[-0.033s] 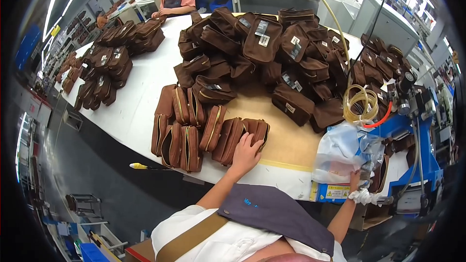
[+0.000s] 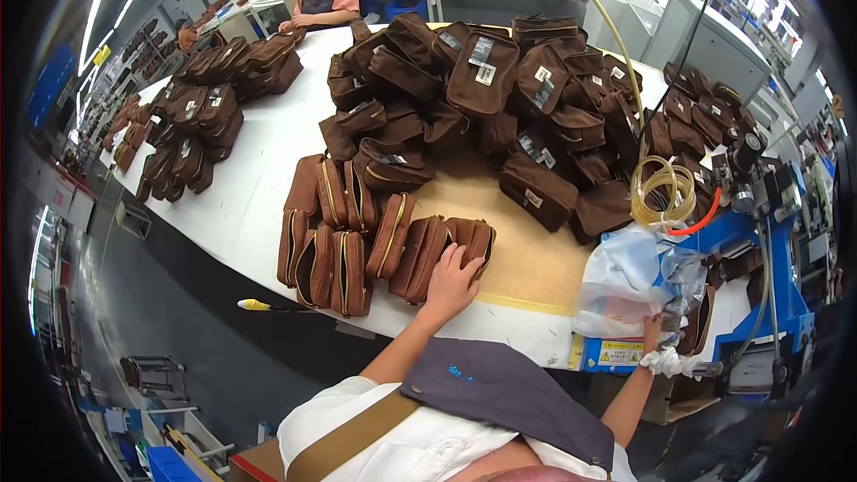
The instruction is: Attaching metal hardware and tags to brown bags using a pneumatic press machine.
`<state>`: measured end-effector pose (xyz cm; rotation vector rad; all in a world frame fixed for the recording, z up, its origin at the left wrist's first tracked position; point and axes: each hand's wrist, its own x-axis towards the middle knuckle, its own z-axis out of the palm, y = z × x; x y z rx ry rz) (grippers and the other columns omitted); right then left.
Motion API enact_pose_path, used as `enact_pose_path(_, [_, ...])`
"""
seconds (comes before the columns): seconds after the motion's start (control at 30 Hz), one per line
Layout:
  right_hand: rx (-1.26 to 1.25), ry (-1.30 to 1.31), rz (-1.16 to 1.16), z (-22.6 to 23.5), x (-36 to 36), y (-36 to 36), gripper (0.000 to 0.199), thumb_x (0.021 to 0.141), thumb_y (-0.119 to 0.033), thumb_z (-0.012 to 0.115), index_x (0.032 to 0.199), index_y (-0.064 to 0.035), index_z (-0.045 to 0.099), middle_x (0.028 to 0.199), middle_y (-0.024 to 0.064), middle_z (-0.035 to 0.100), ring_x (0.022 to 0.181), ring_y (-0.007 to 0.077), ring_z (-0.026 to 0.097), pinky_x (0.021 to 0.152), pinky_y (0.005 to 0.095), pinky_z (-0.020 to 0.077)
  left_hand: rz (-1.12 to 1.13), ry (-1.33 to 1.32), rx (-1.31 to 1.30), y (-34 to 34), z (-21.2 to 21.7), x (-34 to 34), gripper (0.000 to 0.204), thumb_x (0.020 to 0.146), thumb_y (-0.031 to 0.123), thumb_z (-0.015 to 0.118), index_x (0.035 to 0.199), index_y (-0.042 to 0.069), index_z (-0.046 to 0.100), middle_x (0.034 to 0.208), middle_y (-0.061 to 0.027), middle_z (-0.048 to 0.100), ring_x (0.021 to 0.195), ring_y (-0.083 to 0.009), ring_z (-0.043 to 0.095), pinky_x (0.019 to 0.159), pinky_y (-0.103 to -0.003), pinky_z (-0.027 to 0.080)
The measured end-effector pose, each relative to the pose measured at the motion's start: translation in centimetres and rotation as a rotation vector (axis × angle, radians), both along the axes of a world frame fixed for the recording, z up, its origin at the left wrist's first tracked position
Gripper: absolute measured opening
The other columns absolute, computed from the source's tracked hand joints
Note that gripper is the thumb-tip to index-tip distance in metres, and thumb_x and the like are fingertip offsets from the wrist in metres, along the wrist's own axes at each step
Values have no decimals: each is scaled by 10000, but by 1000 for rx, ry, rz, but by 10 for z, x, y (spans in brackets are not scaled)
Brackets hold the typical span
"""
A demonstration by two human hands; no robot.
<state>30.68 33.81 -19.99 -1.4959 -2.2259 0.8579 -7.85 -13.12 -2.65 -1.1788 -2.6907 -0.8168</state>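
- Our left hand (image 2: pixel 453 278) lies flat, fingers spread, on the end of a row of brown zip pouches (image 2: pixel 384 241) standing on edge near the front of the white table (image 2: pixel 259 170); it presses on them and grips nothing.
- We judge that a push from this end could tip the upright pouches like dominoes toward the table edge, since they only lean on one another.
- Our right hand (image 2: pixel 656 339) reaches low at the right, at the bottom of a clear plastic bag (image 2: pixel 625 281) hanging by the table's corner; the fingers look curled against the film and a white wad (image 2: pixel 669 362) just below, but we cannot tell whether they pinch it.
- A tug there could drag the bag off its perch, or snag the coiled yellowish hose (image 2: pixel 662 189) just behind it.
- The big heap of pouches (image 2: pixel 500 98) sits loosely piled behind the row; a knock could slide some down onto the sorted ones.
- The pouches look soft, dark brown, with tan zip lines along the top; the ones in the row are slim and alike.
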Motion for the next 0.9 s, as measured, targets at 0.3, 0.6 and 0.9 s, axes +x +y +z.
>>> enact_pose_path(0.3, [-69,173,-55,19,12,4,322,912,-208,549,1137,22,556,1015,104,598,908,225,569,815,333,456,-80,-113,-84,-3,14,-9,492,743,100,618,1231,104,556,1295,-246,469,1291,-420,379,996,-475,422])
enact_pose_path(0.6, [-85,245,-25,27,19,9,294,911,-200,541,1101,22,577,996,97,613,890,222,583,799,334,463,167,105,-281,25,3,-14,498,723,210,686,1168,58,524,966,-142,618,983,-306,562,765,-404,486])
enact_pose_path(0.9, [-153,326,36,25,9,13,271,911,-191,533,1065,22,597,978,91,628,873,218,598,782,335,469,148,136,-496,25,-20,8,702,733,331,733,1326,79,453,1147,-180,542,1170,-383,467,870,-466,461])
